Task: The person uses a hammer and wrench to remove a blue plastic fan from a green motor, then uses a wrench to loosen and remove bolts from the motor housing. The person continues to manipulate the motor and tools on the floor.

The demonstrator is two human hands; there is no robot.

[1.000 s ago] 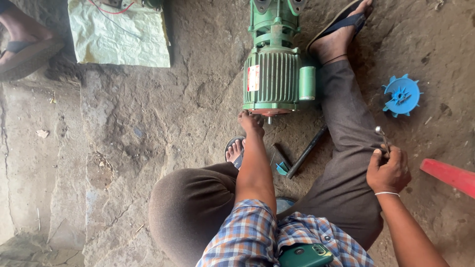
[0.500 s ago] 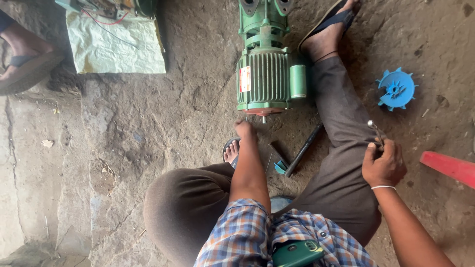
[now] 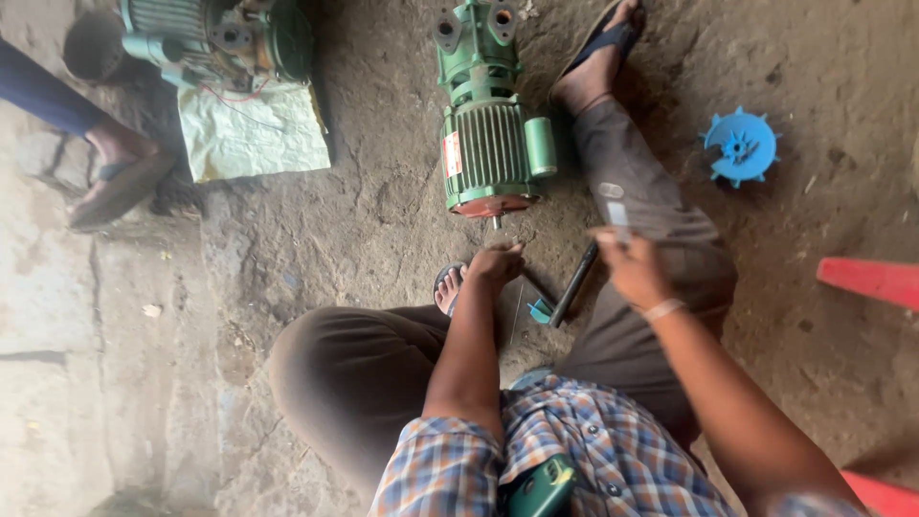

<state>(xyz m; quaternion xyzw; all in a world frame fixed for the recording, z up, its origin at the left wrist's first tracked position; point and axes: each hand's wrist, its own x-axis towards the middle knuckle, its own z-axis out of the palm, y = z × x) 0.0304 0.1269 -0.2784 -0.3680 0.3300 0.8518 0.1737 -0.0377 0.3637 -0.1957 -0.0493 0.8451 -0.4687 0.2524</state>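
Seated person on a dirt floor, head view. The landmark was a green electric motor [image 3: 490,144] lying on the ground between the person's legs, its short shaft end pointing toward the body. A small rectangular red-and-white label sat on the motor's ribbed side, facing the left of the view; a green cylindrical casing clung to the opposite side. The left hand [image 3: 495,263] lay just below the shaft end, fingers curled together near the ground; whether they pinched anything could not be told. The right hand [image 3: 632,268], blurred, was raised below and right of the motor over the right knee, fingers closed on a small pale object [image 3: 618,213] that could not be identified. One dark rod-like tool [image 3: 572,284] with a teal end lay between the two hands. One blue plastic fan impeller [image 3: 740,146] rested well right of the motor. Left of it, one pale sack [image 3: 251,134] carried a second green motor [image 3: 215,38]. Another person's sandalled foot [image 3: 120,182] stood farther left. Two red pieces showed at the right edge.
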